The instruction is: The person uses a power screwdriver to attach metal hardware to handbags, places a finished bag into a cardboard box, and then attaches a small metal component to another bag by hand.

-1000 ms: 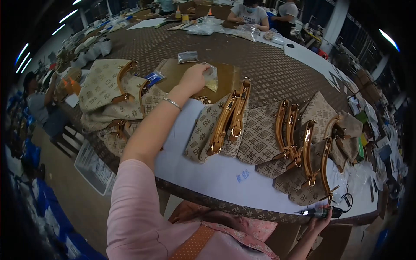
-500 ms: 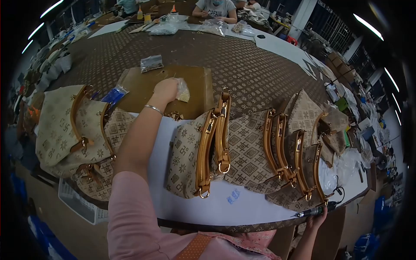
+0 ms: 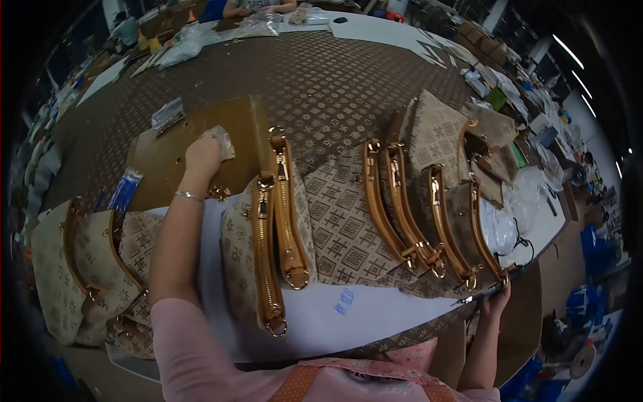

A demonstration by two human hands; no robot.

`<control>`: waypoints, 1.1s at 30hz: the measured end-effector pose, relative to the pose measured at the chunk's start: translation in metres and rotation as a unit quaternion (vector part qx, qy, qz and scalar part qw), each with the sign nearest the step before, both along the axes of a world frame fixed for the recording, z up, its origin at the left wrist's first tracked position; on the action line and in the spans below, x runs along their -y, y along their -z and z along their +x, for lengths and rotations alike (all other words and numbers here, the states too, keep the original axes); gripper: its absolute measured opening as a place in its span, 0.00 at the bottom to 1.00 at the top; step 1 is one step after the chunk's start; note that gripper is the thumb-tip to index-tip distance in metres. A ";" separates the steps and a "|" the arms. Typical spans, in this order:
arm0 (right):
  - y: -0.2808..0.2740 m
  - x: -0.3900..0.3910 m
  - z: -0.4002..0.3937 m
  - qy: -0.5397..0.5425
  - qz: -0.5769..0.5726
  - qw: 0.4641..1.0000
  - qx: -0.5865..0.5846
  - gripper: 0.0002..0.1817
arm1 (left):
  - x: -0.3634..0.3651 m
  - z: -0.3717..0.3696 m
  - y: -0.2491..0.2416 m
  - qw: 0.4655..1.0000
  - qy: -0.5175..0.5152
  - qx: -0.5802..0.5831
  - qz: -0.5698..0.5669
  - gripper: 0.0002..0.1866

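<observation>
My left hand (image 3: 203, 155) reaches over the brown board (image 3: 244, 124), fingers curled at a small clear plastic bag (image 3: 226, 144) of tiny pale pieces. Its fingertips are partly hidden by the plastic. Close to my wrist lie a few small gold metal fittings (image 3: 218, 193). At the front table edge my right hand (image 3: 495, 300) grips a dark, slim screwdriver (image 3: 479, 295), its tip pointing left. Between my arms stand patterned beige handbags (image 3: 341, 224) with tan straps and gold zippers. A folded tan strap with a zipper (image 3: 269, 268) faces me on the nearest bag.
More patterned handbags (image 3: 50, 268) lie at the left. A blue packet (image 3: 124, 191) and another clear packet (image 3: 167, 115) rest by the board. Clear plastic wrapping (image 3: 529, 201) and a black cord are at the right. A person (image 3: 258, 8) sits across the table.
My view has turned right, so the board and bags appear further left. My left hand stays at the small plastic bag. My right hand still holds the screwdriver, now more hidden at the edge.
</observation>
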State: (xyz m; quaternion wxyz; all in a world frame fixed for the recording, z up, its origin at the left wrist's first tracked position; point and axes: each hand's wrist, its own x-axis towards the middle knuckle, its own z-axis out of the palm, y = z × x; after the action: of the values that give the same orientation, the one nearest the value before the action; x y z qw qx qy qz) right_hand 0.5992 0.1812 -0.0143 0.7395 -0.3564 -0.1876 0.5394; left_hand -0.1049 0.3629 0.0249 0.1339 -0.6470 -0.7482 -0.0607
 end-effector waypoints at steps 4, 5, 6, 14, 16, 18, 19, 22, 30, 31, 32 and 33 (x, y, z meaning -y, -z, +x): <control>0.006 -0.003 0.011 -0.031 0.007 0.999 -0.020 0.16 | 0.011 -0.005 0.009 0.997 0.015 0.056 0.054 0.09; -0.001 -0.004 0.000 0.011 -0.008 0.999 -0.030 0.17 | 0.010 -0.016 0.015 0.995 0.023 0.069 0.066 0.08; -0.004 -0.004 -0.004 0.004 0.000 0.999 -0.042 0.17 | 0.009 -0.023 0.021 0.993 0.029 0.082 0.076 0.08; -0.007 -0.003 -0.002 -0.044 0.022 0.996 -0.080 0.12 | 0.002 -0.010 0.014 0.996 -0.053 0.069 0.035 0.12; -0.005 -0.003 -0.005 -0.033 0.023 0.994 -0.102 0.12 | 0.000 -0.009 0.012 0.996 -0.041 0.061 0.041 0.12; -0.009 -0.004 -0.007 -0.029 0.024 0.991 -0.126 0.10 | 0.000 -0.005 0.011 0.995 -0.064 0.062 0.047 0.13; -0.005 -0.004 -0.004 -0.026 0.022 0.990 -0.135 0.11 | -0.001 -0.008 0.011 0.995 -0.056 0.062 0.046 0.13; -0.004 -0.001 -0.001 -0.022 0.011 0.991 -0.128 0.13 | 0.003 -0.014 0.016 0.992 -0.073 0.104 0.023 0.14; -0.011 -0.001 -0.008 -0.007 -0.001 0.992 -0.124 0.13 | 0.013 -0.038 0.017 0.989 -0.061 0.127 0.041 0.13; -0.010 -0.001 -0.006 -0.004 -0.005 0.992 -0.127 0.13 | 0.005 -0.042 0.021 0.990 -0.065 0.118 0.030 0.12; -0.012 0.000 -0.007 -0.020 0.008 0.990 -0.138 0.13 | -0.002 -0.043 0.023 0.991 -0.068 0.110 0.018 0.12; -0.014 0.001 -0.008 -0.022 0.008 0.991 -0.134 0.13 | -0.007 -0.044 0.027 0.992 -0.071 0.105 0.013 0.12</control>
State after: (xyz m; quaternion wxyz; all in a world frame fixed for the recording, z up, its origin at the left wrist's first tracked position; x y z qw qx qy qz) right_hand 0.5911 0.1806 -0.0001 0.7484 -0.2708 -0.0986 0.5973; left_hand -0.1487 0.3697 -0.0016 0.0667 -0.5801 -0.8016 -0.1284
